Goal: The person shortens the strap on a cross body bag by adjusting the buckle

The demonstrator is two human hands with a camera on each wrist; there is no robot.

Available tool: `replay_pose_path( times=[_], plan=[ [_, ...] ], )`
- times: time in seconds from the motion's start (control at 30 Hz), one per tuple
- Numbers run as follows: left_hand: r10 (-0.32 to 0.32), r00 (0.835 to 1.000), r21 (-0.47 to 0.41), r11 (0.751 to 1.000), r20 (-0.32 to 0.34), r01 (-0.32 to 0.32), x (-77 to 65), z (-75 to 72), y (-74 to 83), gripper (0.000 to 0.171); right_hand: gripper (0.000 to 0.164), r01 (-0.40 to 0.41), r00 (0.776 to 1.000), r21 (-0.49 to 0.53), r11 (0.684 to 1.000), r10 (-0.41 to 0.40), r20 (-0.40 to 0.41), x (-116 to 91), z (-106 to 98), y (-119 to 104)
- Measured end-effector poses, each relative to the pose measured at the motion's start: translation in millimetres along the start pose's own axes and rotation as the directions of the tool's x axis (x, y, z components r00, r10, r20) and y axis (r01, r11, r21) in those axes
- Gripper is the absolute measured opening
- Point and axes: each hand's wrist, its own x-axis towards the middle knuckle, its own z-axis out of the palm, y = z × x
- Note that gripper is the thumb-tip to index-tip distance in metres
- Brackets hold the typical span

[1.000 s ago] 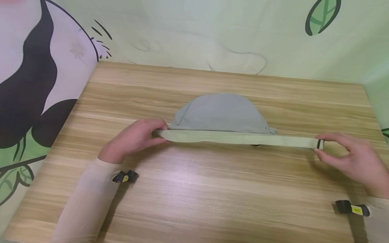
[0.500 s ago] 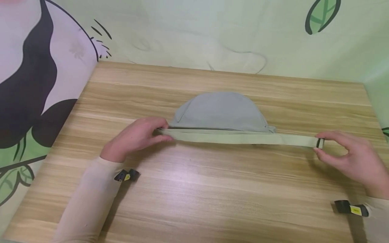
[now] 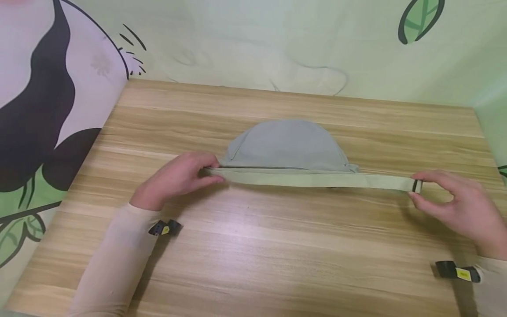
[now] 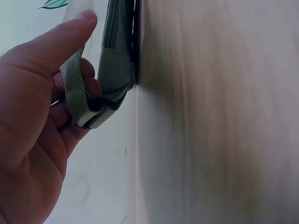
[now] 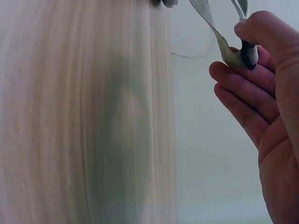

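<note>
A grey half-moon waist bag (image 3: 287, 147) lies on the wooden table, its curved side toward the wall. Its pale green strap (image 3: 313, 180) runs straight along the near side of the bag. My left hand (image 3: 178, 178) grips the strap's left end at the bag's corner; in the left wrist view the webbing (image 4: 74, 86) loops around between thumb and fingers. At the far right my right hand (image 3: 459, 200) pinches the strap's other end at a black slider buckle (image 3: 416, 186). In the right wrist view the strap folds back through that dark buckle (image 5: 248, 55) under the thumb.
The wooden table (image 3: 253, 255) meets a printed green wall (image 3: 245, 44) at the back and a panda picture (image 3: 91, 57) on the left. Small black cameras sit on both wrists, over the beige sleeves (image 3: 115, 259).
The left hand has shifted very slightly up and the strap near it now lies flatter, showing more of the bag's zip line. The right hand keeps its pinch almost unmoved.
</note>
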Motion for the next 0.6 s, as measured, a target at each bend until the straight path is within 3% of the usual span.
replay_pose_path(
  times=[0.2,0.37,0.6],
  plan=[
    [0.046,0.999,0.063,0.997,-0.025,-0.044,1.2,0.8,1.5,0.031,0.036,0.004,1.0,0.005,1.0,-0.004,-0.016,0.7,-0.3,-1.2],
    [0.083,0.995,0.098,0.992,-0.057,-0.077,1.2,-0.8,3.7,0.019,0.036,-0.001,1.0,0.004,1.0,0.002,-0.023,-0.4,0.9,-0.9],
    [0.014,1.0,-0.002,1.0,-0.001,-0.014,0.0,-9.1,5.2,0.01,0.045,-0.071,0.997,-0.025,0.997,0.072,0.011,0.4,-5.1,-3.0]
  ],
)
